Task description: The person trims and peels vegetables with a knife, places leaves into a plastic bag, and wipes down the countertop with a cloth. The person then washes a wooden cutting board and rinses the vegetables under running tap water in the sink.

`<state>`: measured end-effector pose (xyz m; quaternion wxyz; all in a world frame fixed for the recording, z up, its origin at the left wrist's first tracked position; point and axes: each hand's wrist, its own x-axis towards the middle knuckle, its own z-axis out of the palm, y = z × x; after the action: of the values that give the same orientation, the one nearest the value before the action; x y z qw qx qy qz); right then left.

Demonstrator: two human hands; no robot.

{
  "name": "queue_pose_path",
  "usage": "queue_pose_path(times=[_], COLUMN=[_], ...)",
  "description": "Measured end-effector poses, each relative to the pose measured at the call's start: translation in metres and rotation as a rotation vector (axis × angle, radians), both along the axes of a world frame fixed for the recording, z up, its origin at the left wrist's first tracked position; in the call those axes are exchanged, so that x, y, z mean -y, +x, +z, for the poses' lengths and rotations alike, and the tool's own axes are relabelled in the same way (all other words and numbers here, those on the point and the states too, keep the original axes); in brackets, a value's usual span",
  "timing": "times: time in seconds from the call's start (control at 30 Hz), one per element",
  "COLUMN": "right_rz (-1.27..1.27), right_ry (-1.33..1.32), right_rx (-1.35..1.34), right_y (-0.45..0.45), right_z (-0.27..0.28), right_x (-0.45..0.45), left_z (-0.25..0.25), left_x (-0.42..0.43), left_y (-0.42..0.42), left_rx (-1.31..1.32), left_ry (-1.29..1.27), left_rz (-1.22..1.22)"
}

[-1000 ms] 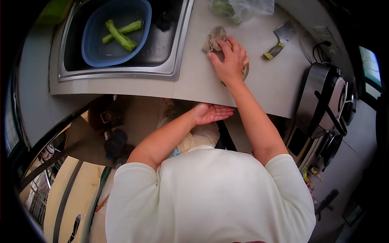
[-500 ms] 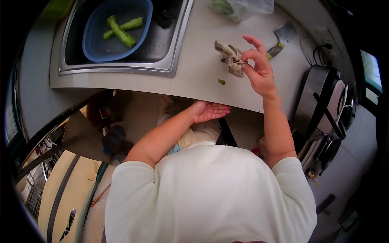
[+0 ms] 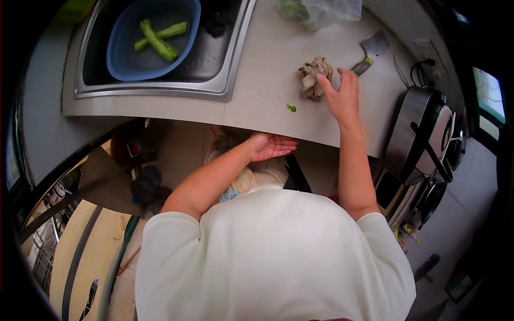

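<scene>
A crumpled, stained brown-beige rag [image 3: 315, 77] lies bunched on the countertop. Right beside it is my right hand [image 3: 344, 99], thumb against the rag's edge and the fingers apart from the thumb, not wrapped round it. Just past those fingertips lies a cleaver [image 3: 374, 45] with a green-and-dark handle. My left hand [image 3: 267, 146] is palm up at the counter's front edge, fingers stretched out, holding nothing. A small green vegetable scrap [image 3: 291, 108] rests on the counter between the rag and the front edge.
A metal sink [image 3: 229, 80] at the left holds a blue basin [image 3: 120, 75] with two peeled green stalks [image 3: 159, 40]. A clear plastic bag [image 3: 334, 13] with something green stands at the back. At the right are a steel-and-black appliance [image 3: 412, 128] and a wall socket [image 3: 426, 48].
My right hand has let go of the rag, which it was pinching, and its fingers have lowered. The rag now sits bunched slightly further right. My left hand has shifted slightly left.
</scene>
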<state>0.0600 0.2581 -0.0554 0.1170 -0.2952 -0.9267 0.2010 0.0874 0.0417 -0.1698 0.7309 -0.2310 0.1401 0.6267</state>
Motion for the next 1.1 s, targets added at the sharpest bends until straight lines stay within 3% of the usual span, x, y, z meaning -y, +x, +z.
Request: queue_pose_path(times=[0.1, 0.13, 0.27, 0.37, 0.5, 0.6, 0.77, 0.93, 1.03, 1.1], right_rz=[0.067, 0.021, 0.327, 0.506, 0.713, 0.690, 0.950, 0.837, 0.687, 0.637], right_ry=[0.092, -0.271, 0.141, 0.333, -0.027, -0.236, -0.261, -0.387, -0.428, -0.513], right_rx=[-0.013, -0.030, -0.512, -0.238, -0.216, -0.205, -0.097, -0.120, -0.112, -0.123], right_y=[-0.016, -0.020, -0.031, -0.044, -0.049, -0.052, -0.041, 0.044, 0.093, 0.112], right_z=[-0.029, -0.017, -0.012, -0.011, -0.033, -0.028, -0.031, -0.031, -0.022, -0.020], right_x=[0.018, 0.022, 0.014, 0.020, 0.020, 0.026, 0.029, 0.034, 0.059, 0.072], left_z=[0.002, 0.002, 0.000, 0.002, 0.010, 0.015, 0.011, 0.011, -0.004, -0.014], left_x=[-0.001, -0.001, 0.005, 0.005, -0.002, -0.004, -0.014, -0.012, -0.010, -0.008], left_y=[0.001, 0.000, -0.001, 0.001, 0.002, 0.005, 0.006, 0.008, 0.020, 0.020], left_rx=[-0.029, -0.033, -0.037, -0.039, 0.035, 0.102, 0.221, 0.233, 0.332, 0.316], left_ry=[-0.011, -0.015, -0.012, -0.011, 0.034, 0.085, 0.169, 0.210, 0.209, 0.239], left_rz=[-0.024, -0.023, -0.004, -0.024, 0.019, 0.083, 0.150, 0.174, 0.309, 0.230])
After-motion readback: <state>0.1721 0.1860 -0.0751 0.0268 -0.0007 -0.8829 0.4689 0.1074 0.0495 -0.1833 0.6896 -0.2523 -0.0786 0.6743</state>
